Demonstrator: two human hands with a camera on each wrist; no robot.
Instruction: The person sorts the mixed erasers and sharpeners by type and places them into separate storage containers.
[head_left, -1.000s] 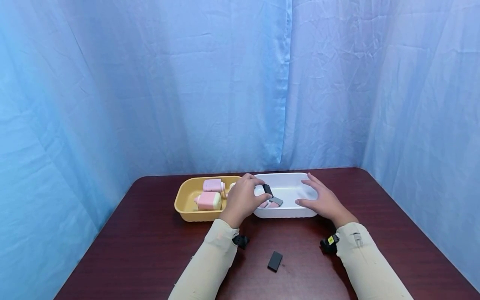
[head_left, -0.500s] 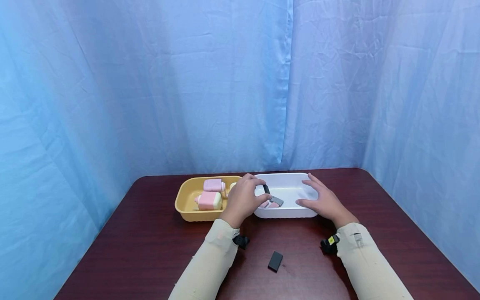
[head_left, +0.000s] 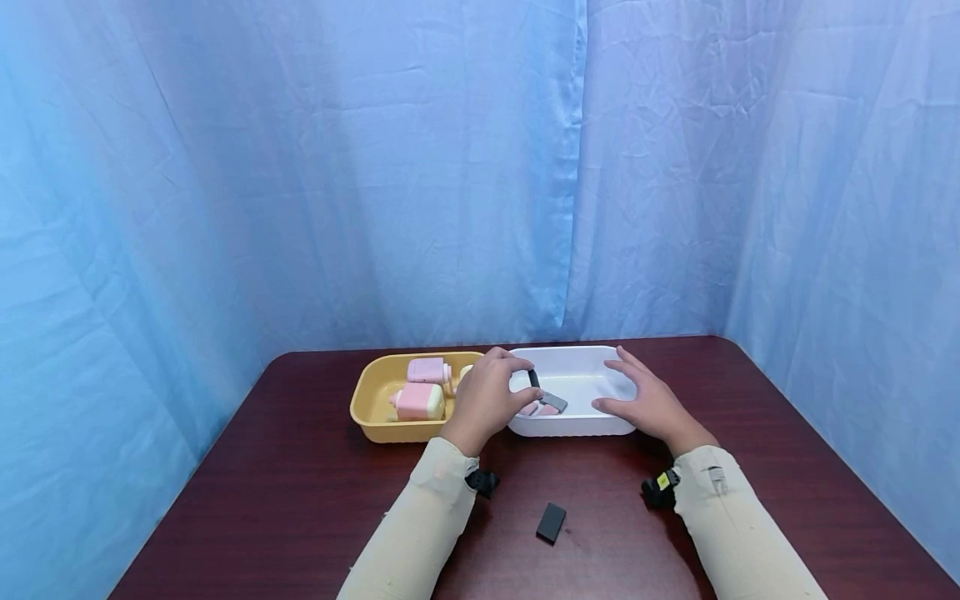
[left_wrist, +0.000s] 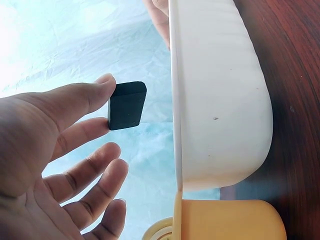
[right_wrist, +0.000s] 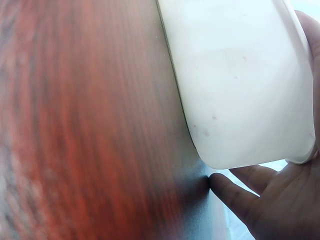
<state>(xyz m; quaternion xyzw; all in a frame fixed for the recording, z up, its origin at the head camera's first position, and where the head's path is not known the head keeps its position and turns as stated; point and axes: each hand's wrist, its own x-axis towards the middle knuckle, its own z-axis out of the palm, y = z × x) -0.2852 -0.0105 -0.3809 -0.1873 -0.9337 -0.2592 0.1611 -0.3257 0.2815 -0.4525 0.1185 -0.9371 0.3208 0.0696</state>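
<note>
Between thumb and index finger my left hand (head_left: 491, 392) pinches a black rectangular block (left_wrist: 126, 106); its other fingers are spread loosely. The block is held over the left part of a white plastic basin (head_left: 573, 427). A grey block (head_left: 554, 402) and pink pieces (head_left: 547, 410) lie in that basin, partly hidden by the left hand. At the basin's right end, my right hand (head_left: 652, 406) holds the rim, thumb over the near edge. In the right wrist view, some of its fingers reach along the outside of the end wall. Another black block (head_left: 551, 523) lies on the table between the forearms.
A yellow basin (head_left: 397, 431) stands left of the white one, its rim beside it. It holds a pink bottle-like item (head_left: 426, 370), a pink-and-cream one (head_left: 418, 402) and something partly hidden. Blue curtains (head_left: 450, 167) hang behind the dark red table (head_left: 300, 500).
The black block in my left hand has turned from showing its broad face to showing a narrow edge in the head view. Both hands stay in nearly the same place.
</note>
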